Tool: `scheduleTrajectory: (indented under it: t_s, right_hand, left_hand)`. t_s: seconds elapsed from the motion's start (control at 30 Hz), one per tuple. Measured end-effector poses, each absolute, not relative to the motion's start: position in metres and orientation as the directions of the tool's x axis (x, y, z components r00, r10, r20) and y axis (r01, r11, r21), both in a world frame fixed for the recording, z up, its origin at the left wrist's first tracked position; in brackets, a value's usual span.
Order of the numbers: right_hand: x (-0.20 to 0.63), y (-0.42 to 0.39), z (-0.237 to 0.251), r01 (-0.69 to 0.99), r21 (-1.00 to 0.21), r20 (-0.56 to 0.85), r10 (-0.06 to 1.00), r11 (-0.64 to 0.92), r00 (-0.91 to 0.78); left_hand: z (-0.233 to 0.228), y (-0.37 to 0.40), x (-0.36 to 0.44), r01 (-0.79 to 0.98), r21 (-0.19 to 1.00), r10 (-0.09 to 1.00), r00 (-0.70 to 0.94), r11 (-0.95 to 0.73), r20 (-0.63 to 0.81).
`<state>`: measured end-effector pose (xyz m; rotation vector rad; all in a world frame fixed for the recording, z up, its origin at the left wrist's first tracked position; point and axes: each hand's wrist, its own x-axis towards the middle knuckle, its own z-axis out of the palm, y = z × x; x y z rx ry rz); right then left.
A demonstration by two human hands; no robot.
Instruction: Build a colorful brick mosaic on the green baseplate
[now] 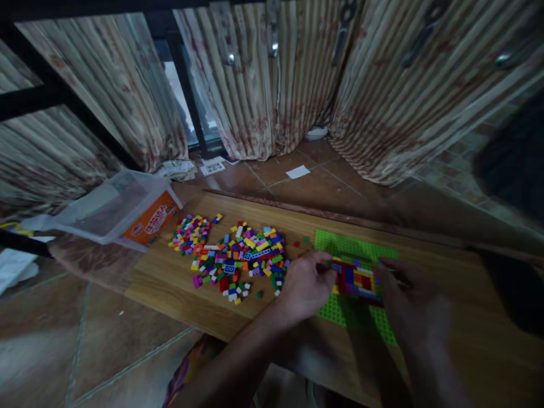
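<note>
A build of toy bricks (pixel 357 279) in red, blue, yellow and purple lies over the green baseplate (pixel 378 323). At its left end my left hand (pixel 306 283) is closed, thumb and fingers pinching the edge. My right hand (pixel 414 306) is at the right end, fingers bent against the build; it is dim and somewhat blurred. Whether the build is pressed onto the plate or lifted slightly above it, I cannot tell. Left of my left hand, loose bricks (pixel 259 243) of many colours are spread over the wooden table (pixel 170 283).
A clear plastic box (pixel 106 209) with an orange label stands beyond the table's left end. Another heap of small bricks (pixel 191 232) lies nearest that box. Striped curtains (pixel 255 85) hang behind, and a white paper (pixel 298 171) lies on the tiled floor. A dark shape (pixel 514 158) fills the right edge.
</note>
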<state>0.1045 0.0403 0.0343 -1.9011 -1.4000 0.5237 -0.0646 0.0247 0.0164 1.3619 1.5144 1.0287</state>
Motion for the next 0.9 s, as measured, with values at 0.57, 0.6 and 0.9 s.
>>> scheduleTrajectory:
  t_s: [0.57,0.6,0.9]
  right_hand:
    - [0.027,0.019,0.015,0.670,-0.648,0.239,0.931,0.364,-0.274]
    - [0.024,0.019,0.013,0.671,-0.642,0.241,0.929,0.371,-0.282]
    - [0.009,0.020,0.007,0.664,-0.587,0.304,0.886,0.463,-0.349]
  left_hand:
    - [0.048,-0.009,-0.165,0.821,0.553,0.988,0.148,-0.141,0.033]
    - [0.048,-0.010,-0.167,0.846,0.516,0.989,0.143,-0.136,0.025]
    - [0.047,-0.014,-0.180,0.897,0.428,0.993,0.122,-0.111,0.003]
